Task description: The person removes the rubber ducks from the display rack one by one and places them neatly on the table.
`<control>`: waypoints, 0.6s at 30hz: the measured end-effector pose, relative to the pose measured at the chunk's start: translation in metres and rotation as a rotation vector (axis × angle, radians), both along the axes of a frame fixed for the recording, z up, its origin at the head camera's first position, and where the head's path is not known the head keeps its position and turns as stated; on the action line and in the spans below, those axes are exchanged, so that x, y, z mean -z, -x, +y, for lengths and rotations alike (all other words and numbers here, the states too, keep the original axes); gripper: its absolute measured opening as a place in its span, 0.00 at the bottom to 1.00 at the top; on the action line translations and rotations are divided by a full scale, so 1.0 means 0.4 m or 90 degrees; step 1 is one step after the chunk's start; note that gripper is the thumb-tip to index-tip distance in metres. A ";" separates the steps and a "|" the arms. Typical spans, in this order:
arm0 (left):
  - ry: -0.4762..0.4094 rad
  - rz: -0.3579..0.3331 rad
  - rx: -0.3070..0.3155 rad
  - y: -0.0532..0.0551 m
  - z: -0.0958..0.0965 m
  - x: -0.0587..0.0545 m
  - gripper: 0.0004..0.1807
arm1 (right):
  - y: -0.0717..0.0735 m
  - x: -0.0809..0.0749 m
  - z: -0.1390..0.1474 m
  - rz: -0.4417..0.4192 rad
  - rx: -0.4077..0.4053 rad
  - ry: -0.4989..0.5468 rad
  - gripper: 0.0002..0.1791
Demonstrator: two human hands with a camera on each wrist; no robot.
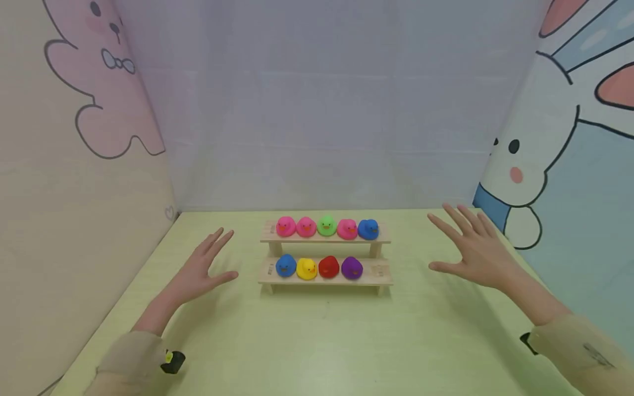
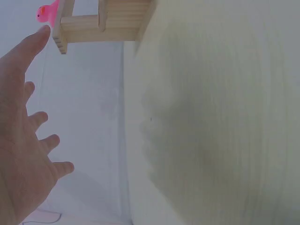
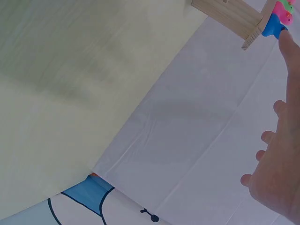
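Observation:
A two-tier wooden rack (image 1: 326, 240) stands mid-table with rubber ducks in a row on each tier. Along the upper tier sit pink ducks (image 1: 285, 226), a green duck (image 1: 327, 226) and, at the right end, a blue duck (image 1: 369, 229). Below are another blue duck (image 1: 285, 265), a yellow duck (image 1: 307, 269), a red duck (image 1: 329, 267) and a purple duck (image 1: 352, 268). My left hand (image 1: 200, 272) hovers left of the rack, fingers extended, holding nothing. To the rack's right, my right hand (image 1: 477, 247) is raised with fingers spread, also holding nothing.
The pale yellow table (image 1: 317, 341) is enclosed by a whitish back curtain (image 1: 327, 110) and side panels. A pink cartoon figure (image 1: 99, 71) decorates the left panel, and a cartoon rabbit (image 1: 525, 159) the right one. A dark wrist strap piece (image 1: 173, 362) shows at the left sleeve.

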State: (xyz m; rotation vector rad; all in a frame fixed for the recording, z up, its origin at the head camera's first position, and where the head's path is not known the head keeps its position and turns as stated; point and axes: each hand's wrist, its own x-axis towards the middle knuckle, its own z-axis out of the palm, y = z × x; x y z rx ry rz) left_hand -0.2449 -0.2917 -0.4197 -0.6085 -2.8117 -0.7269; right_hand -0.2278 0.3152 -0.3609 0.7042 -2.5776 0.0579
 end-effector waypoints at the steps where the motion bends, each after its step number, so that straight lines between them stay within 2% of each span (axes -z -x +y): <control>1: -0.009 -0.009 0.002 -0.002 0.005 0.005 0.52 | 0.002 -0.002 -0.003 -0.002 -0.003 0.004 0.56; 10: -0.110 -0.063 0.029 -0.011 0.047 0.032 0.50 | 0.019 -0.021 -0.043 -0.034 -0.016 0.032 0.55; 18: -0.203 -0.123 0.058 0.002 0.081 0.051 0.48 | 0.041 -0.032 -0.075 -0.015 -0.045 0.049 0.54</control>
